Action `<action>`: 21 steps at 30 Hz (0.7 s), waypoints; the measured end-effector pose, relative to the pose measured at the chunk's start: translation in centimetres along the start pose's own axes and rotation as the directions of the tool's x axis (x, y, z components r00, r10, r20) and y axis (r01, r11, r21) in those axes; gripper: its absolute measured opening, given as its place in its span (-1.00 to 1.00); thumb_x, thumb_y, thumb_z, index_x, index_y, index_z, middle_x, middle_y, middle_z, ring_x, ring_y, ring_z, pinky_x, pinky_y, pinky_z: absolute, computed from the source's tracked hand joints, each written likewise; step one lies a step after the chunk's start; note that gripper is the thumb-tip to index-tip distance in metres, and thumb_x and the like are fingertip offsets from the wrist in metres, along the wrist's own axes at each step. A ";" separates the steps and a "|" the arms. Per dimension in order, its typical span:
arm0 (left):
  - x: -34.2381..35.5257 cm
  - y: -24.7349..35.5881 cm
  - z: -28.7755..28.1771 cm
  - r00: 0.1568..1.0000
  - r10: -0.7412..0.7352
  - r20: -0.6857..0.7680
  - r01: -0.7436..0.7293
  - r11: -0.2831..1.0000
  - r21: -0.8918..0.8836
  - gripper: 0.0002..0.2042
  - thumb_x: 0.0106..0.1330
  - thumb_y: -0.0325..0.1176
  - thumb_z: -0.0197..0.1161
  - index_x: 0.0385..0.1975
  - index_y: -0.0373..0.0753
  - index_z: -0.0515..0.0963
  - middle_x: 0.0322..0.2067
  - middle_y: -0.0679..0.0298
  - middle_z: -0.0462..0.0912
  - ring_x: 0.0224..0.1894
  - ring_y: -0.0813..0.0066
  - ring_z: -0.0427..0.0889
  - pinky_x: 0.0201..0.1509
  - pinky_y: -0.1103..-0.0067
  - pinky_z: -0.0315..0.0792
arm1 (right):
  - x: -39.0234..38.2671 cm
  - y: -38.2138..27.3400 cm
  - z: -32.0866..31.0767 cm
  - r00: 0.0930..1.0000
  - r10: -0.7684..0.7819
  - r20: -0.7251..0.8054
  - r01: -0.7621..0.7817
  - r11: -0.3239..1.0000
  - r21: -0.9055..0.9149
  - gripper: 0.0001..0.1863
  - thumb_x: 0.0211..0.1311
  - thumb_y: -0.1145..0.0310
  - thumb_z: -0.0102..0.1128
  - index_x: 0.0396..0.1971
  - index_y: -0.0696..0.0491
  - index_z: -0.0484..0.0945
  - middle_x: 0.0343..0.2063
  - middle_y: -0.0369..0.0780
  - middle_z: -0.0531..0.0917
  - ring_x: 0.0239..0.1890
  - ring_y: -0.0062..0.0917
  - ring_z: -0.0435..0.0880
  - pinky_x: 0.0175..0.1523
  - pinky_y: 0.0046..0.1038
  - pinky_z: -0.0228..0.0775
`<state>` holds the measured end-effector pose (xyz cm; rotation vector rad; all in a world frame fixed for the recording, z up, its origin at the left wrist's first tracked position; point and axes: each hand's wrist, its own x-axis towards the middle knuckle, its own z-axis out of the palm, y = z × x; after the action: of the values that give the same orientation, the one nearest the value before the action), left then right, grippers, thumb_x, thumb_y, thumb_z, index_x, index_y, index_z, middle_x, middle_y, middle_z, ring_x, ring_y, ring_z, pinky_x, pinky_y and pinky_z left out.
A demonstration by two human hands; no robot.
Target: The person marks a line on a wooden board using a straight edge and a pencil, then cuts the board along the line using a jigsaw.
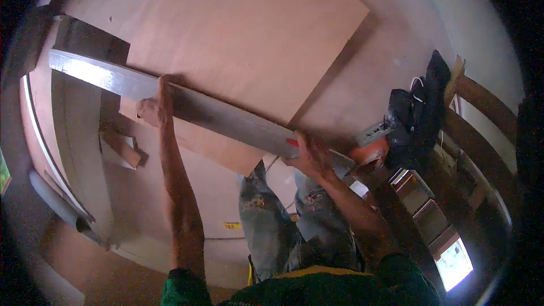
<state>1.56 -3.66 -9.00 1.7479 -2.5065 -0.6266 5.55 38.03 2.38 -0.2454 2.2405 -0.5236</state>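
Observation:
A long grey metal straightedge (221,114) lies diagonally across a light brown plywood sheet (243,39). My left hand (154,107) presses on its left part, fingers curled over the bar with the index finger stretched along it. My right hand (309,156) lies flat on its right end, beside a red mark on the bar. The sheet rests on a larger board surface (391,39). My legs in stained jeans (272,232) show below the sheet's near edge.
A black bag or cloth (419,110) lies at the right on the larger board, with an orange object (371,150) beside it. Small wood offcuts (122,147) sit at the left. Stacked frames and boards (430,215) stand at the lower right.

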 end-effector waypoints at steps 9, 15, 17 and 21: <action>1.8 -1.8 1.3 0.988 0.041 -0.147 -0.026 0.994 0.105 -0.21 -0.06 0.41 0.25 -0.43 -0.44 0.54 -0.30 -0.05 0.59 -0.18 0.02 0.59 -0.07 0.21 0.46 | 0.5 1.3 0.7 0.991 -0.071 -0.114 0.060 0.994 -0.096 -0.01 -0.23 0.00 0.52 0.25 0.04 0.23 0.07 0.00 0.50 0.09 -0.03 0.48 0.12 -0.01 0.31; 0.3 0.5 -0.2 0.998 0.020 -0.054 -0.018 0.999 0.033 -0.09 -0.16 0.46 0.28 -0.33 -0.53 0.57 -0.19 -0.15 0.59 -0.08 -0.06 0.59 0.01 0.20 0.45 | 0.4 1.8 0.3 0.991 -0.062 -0.120 0.054 0.996 -0.070 -0.02 -0.21 -0.01 0.50 0.24 0.05 0.25 0.08 0.01 0.49 0.10 -0.03 0.48 0.17 -0.09 0.31; 0.0 1.5 -1.1 0.997 -0.023 0.076 0.021 1.000 0.019 -0.06 -0.17 0.47 0.27 -0.31 -0.57 0.57 -0.17 -0.18 0.59 -0.09 -0.06 0.59 0.01 0.21 0.45 | 0.5 1.9 0.5 0.994 -0.047 -0.098 0.039 0.996 -0.082 -0.03 -0.22 0.00 0.51 0.23 0.06 0.27 0.10 0.01 0.47 0.13 -0.04 0.45 0.18 -0.08 0.29; -2.8 5.0 -4.2 0.977 0.046 0.207 -0.031 0.997 -0.074 -0.32 -0.05 0.35 0.35 -0.68 -0.36 0.65 -0.66 0.22 0.65 -0.64 0.49 0.57 -0.50 0.44 0.48 | 0.4 1.9 -0.4 0.991 -0.096 -0.089 0.092 0.994 -0.056 -0.03 -0.23 0.03 0.52 0.23 0.07 0.28 0.12 0.02 0.44 0.15 -0.04 0.42 0.18 -0.07 0.29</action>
<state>-0.82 -0.97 -2.89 1.6858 -2.6066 -0.9291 4.94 39.68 1.49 -0.3616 2.3427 -0.5371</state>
